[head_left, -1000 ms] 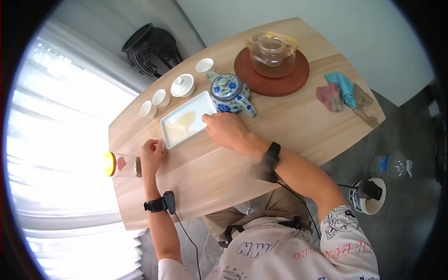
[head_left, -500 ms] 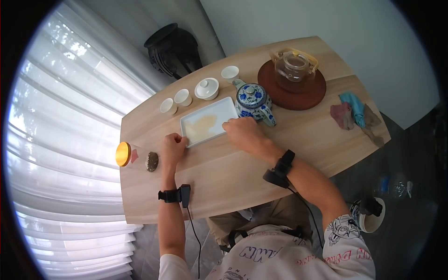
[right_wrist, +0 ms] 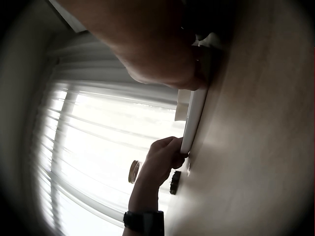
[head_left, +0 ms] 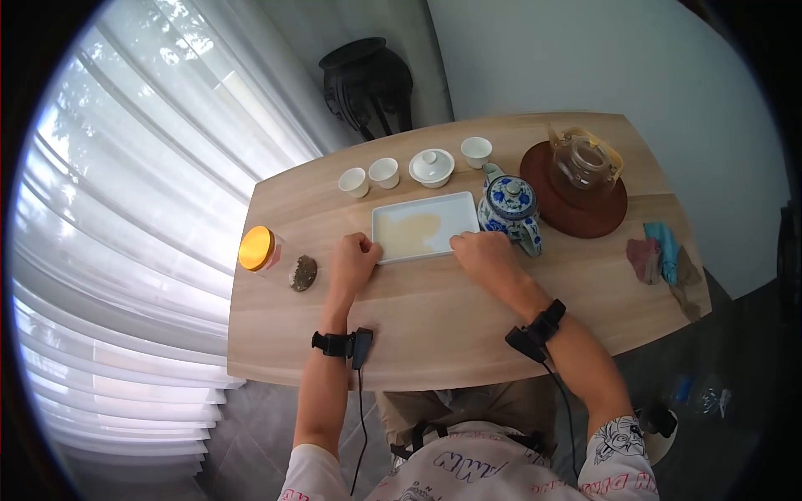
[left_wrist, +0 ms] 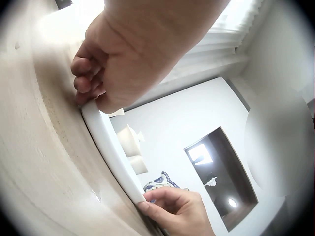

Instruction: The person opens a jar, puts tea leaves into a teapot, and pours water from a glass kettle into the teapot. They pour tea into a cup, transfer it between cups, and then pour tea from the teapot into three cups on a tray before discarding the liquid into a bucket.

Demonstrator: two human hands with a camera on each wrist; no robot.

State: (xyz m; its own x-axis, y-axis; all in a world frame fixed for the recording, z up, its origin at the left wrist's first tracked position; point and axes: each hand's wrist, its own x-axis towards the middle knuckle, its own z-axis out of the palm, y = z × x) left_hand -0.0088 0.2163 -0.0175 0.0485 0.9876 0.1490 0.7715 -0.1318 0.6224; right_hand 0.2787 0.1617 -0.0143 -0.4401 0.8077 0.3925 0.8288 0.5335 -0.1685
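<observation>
On pale, streaky wooden tabletop [head_left: 418, 338], pinches the smooth white rectangular tray [head_left: 456, 219] by its near corners with left hand [head_left: 352, 263] and right hand [head_left: 491, 257]. Gripped at both ends but not emptied of a thin tan, liquid-looking pool [head_left: 409, 233]; cannot tell whether raised. Lies just left of the rounded blue-and-white teapot [head_left: 511, 199], nearer than the small white cups [head_left: 384, 174].

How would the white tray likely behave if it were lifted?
The white tray looks stiff, its straight edges showing no sag, so it probably won't bend. The pale puddle on it would likely run if tilted, and the low rim might let it spill.
</observation>
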